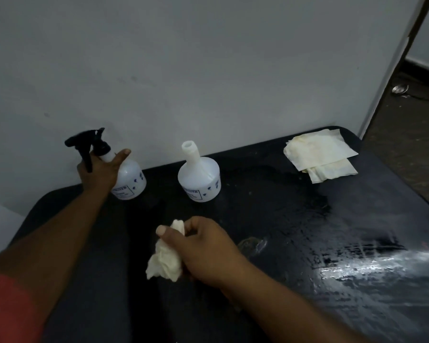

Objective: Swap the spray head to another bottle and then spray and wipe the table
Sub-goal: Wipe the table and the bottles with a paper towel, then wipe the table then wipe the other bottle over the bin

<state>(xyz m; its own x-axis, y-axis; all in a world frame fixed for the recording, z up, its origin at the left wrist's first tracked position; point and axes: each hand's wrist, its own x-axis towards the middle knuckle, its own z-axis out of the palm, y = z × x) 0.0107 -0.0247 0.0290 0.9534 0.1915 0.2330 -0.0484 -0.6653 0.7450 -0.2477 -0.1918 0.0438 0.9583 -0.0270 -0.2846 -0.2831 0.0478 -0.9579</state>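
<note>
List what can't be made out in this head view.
- Bottle labels: print on the capped bottle and open bottle is too small and blurred to read.
- Left hand covers part of the capped bottle; its grip cannot be judged.
- Liquid level: the bottles' white walls hide it.
- Table: near edge cut off by the frame.
- Crumpled tissue: partly hidden inside the right hand.

Red short sleeve on left arm, forearms bare
</note>
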